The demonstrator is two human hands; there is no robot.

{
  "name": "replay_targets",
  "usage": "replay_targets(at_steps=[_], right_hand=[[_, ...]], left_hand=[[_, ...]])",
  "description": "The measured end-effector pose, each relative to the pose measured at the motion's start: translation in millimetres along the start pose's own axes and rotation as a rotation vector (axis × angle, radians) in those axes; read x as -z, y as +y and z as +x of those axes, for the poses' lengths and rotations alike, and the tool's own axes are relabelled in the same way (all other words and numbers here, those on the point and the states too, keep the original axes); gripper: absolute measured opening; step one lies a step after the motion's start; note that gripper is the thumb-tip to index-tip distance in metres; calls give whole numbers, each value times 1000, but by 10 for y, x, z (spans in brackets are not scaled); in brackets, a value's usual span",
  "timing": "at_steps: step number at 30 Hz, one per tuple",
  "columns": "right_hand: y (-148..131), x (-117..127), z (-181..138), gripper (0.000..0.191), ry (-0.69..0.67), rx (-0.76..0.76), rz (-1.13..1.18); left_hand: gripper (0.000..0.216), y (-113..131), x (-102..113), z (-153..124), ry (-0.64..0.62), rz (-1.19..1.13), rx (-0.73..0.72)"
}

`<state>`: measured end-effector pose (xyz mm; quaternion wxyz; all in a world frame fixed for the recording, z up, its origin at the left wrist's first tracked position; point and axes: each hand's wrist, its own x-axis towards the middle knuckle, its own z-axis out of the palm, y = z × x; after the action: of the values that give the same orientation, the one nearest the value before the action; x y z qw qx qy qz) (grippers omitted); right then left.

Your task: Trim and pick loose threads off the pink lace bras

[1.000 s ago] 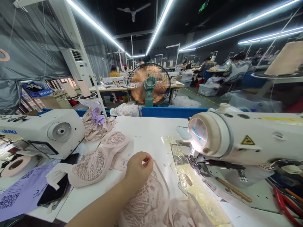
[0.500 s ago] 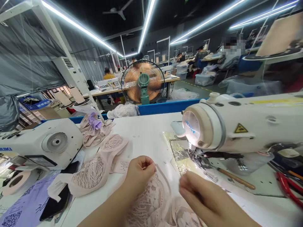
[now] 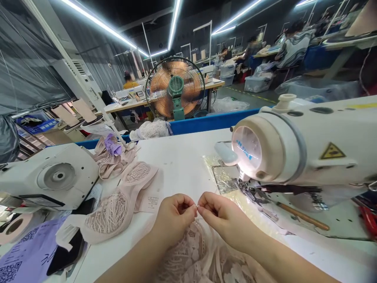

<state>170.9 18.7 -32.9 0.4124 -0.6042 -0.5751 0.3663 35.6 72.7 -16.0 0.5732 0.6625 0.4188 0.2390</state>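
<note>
The lace lay in soft folds on the surface, at six o'clock from the fingertips and between the forearms. Left hand and right hand met just above it. Each grip was closed to a fine pinch, thumb against forefinger, seemingly on the same pale tip of the lace; whether that tip was cloth or thread was too small to tell.

A slip seemed the likeliest fault, since so little stuff sat between the fingers. A hard pull apart could have stretched or torn the openwork. Loose folds, if dragged toward two o'clock, might have snagged on the metal foot of the near machine.

Counted: two hands; two large machines, one at two o'clock and a far machine at ten; one bra at nine, its two cups showing; one heap at ten, its pieces too tangled to count; one tape roll, one phone and one purple sheet around nine to eight; one stick at three; one fan near twelve.
</note>
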Motion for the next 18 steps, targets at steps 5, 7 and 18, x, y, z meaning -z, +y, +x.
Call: replay_targets(at_steps=[5,7,18], right_hand=[[-17,24,-14,16,1,37,-4],[-16,29,-17,17,-3,43,-1],[2,98,-30,17,-42,-66,-50]], left_hand=[[11,-6,60,-4,-61,52,-41],[13,6,85,-3,-78,88,-81],[16,-12,62,47,-69,-22,66]])
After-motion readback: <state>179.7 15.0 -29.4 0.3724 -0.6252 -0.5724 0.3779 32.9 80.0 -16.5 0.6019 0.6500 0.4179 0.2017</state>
